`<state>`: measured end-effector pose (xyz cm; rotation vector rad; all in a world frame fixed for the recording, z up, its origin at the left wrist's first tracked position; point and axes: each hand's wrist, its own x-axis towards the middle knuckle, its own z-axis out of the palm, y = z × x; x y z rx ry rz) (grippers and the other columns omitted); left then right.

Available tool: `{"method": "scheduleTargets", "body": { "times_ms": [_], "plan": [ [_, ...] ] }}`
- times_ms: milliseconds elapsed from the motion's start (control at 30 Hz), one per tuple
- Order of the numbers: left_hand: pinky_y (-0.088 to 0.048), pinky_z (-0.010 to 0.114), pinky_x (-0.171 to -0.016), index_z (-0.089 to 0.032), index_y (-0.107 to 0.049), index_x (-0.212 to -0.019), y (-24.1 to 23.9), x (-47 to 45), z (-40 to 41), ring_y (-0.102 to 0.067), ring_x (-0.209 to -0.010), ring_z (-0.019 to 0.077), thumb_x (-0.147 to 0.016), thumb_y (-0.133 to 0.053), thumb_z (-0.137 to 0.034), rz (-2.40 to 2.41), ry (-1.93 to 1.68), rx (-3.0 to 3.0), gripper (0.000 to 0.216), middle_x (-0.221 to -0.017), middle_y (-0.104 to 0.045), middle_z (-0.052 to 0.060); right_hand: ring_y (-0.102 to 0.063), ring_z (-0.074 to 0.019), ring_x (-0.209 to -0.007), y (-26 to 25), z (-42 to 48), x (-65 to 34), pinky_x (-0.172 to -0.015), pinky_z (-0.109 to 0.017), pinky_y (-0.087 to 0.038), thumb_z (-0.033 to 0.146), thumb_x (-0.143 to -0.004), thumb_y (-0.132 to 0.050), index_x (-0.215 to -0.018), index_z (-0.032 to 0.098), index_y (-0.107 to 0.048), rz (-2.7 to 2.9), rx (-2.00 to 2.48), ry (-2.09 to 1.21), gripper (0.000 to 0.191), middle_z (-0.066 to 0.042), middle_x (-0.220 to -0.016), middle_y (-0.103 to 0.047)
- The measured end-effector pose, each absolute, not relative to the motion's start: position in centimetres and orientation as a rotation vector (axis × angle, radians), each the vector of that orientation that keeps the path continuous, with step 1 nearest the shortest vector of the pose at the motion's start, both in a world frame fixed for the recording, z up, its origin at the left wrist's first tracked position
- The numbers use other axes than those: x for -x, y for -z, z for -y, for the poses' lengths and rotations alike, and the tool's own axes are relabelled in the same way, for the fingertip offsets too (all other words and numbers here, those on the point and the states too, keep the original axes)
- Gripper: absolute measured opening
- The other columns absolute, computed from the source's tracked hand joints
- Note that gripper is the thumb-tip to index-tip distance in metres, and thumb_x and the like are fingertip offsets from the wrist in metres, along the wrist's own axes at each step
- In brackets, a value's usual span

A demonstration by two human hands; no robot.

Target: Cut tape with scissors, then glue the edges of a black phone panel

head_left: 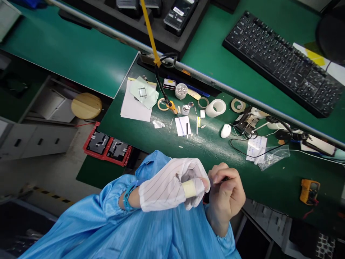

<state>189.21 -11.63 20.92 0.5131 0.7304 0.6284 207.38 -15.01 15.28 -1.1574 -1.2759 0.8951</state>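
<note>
My left hand [178, 185] wears a white striped glove, with pale yellow tape [189, 189] wrapped round the thumb and a bare fingertip showing beyond it. Its fingers are curled in towards the thumb; whatever they may hold is hidden. Close beside it, my right hand [228, 190] is bare and closed, the thumb and forefinger pressed together. I cannot make out anything between them. Both hands are held in front of my blue smock [161, 230], near the bench edge. Beyond them, a white paper [180, 130] carries a blue pen and a black stick tool [187, 131].
On the green bench [215, 151] are a white tape roll [215, 108], a mouse [225, 131], a cup of small metal parts [181, 91], a plastic bag [273, 157] and a yellow multimeter [309, 191]. A keyboard [283, 61] lies on the raised shelf. A yellow cord hangs over the bench.
</note>
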Motion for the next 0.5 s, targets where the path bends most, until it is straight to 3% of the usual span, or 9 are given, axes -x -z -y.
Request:
{"method": "scheduleTargets", "body": {
  "times_ms": [233, 500],
  "plan": [
    [-0.041, 0.021, -0.054, -0.019, -0.061, -0.086, -20.70, -189.22, 11.60, -0.053, -0.051, 0.0094, -0.101, -0.092, -0.045, -0.734, -0.644, -0.505, 0.042, -0.064, -0.066, -0.002, -0.046, -0.0148, -0.062, -15.53, 15.23, -207.54, -0.057, -0.030, -0.037, 0.051, -0.130, -0.056, -0.094, 0.025, -0.066, 1.313, 1.139, -0.999, 0.046, 0.005, -0.074, -0.047],
    [-0.043, 0.020, -0.053, -0.020, -0.060, -0.091, -19.92, -189.07, 11.77, -0.049, -0.050, 0.0080, -0.105, -0.090, -0.068, -0.604, -0.651, -0.551, 0.059, -0.063, -0.063, -0.003, -0.038, -0.0147, -0.061, -15.56, 14.86, -207.51, -0.058, -0.031, -0.031, 0.060, -0.128, -0.056, -0.095, 0.025, -0.066, 1.464, 1.039, -1.029, 0.049, 0.006, -0.072, -0.043]
  ]
}}
